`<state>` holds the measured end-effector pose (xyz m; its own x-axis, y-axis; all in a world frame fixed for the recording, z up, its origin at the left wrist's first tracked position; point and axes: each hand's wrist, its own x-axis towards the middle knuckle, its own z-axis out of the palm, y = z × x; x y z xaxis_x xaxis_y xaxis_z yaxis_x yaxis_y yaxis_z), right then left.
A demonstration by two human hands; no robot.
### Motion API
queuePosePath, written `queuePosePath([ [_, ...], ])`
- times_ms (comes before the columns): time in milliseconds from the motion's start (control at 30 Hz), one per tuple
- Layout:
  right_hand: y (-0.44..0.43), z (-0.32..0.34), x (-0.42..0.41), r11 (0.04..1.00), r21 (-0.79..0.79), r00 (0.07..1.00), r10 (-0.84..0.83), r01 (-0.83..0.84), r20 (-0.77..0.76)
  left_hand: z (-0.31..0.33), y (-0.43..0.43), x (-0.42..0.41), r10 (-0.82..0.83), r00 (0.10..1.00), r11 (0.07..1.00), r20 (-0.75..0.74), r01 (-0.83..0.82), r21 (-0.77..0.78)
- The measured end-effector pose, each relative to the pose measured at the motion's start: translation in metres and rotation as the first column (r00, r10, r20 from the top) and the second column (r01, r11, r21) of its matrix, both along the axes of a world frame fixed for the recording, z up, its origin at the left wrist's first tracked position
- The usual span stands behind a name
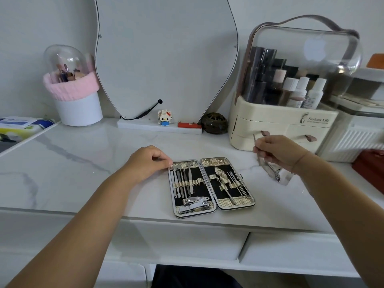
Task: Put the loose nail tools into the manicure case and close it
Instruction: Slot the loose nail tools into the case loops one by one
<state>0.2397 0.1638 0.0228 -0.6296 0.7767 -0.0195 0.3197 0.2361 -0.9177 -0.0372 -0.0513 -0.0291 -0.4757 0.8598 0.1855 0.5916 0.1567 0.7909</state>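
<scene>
The white marble counter (pixel 83 163) carries the manicure case (pixel 211 187), lying open between the two hands. The left hand (pixel 145 161) is curled at its far left corner (whether it pinches the rim I cannot tell). The right hand (pixel 280 151) pinches a thin metal tool (pixel 272 173), raised just right of the case. Best to steady the case, line the tool up with a free loop, and slide it in lengthwise.

Manicure case (pixel 226 201) on the table (pixel 83 163) near its front edge, mirror (pixel 166 59) behind, organizer (pixel 280 125) back-right.
</scene>
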Motion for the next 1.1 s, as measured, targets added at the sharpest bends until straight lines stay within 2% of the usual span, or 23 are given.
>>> queuePosePath([
  [200,-0.028,0.005,-0.025,0.986,-0.100,0.977,0.112,-0.131,-0.180,0.000,0.000,0.000,0.011,1.000,1.000,0.006,-0.011,-0.009],
  [433,-0.062,0.002,-0.065,0.955,-0.053,0.947,0.279,-0.291,-0.160,0.000,0.001,-0.001,0.016,1.000,1.000,0.016,-0.015,-0.021],
  [600,-0.073,-0.005,-0.092,0.955,-0.069,0.947,0.273,-0.288,-0.171,-0.001,0.001,-0.001,0.028,1.000,0.999,0.000,-0.028,-0.025],
  [1100,-0.081,-0.014,-0.121,0.976,-0.068,0.978,0.202,-0.205,-0.042,-0.002,0.003,-0.002,0.036,0.999,0.999,-0.018,-0.037,-0.040],
])
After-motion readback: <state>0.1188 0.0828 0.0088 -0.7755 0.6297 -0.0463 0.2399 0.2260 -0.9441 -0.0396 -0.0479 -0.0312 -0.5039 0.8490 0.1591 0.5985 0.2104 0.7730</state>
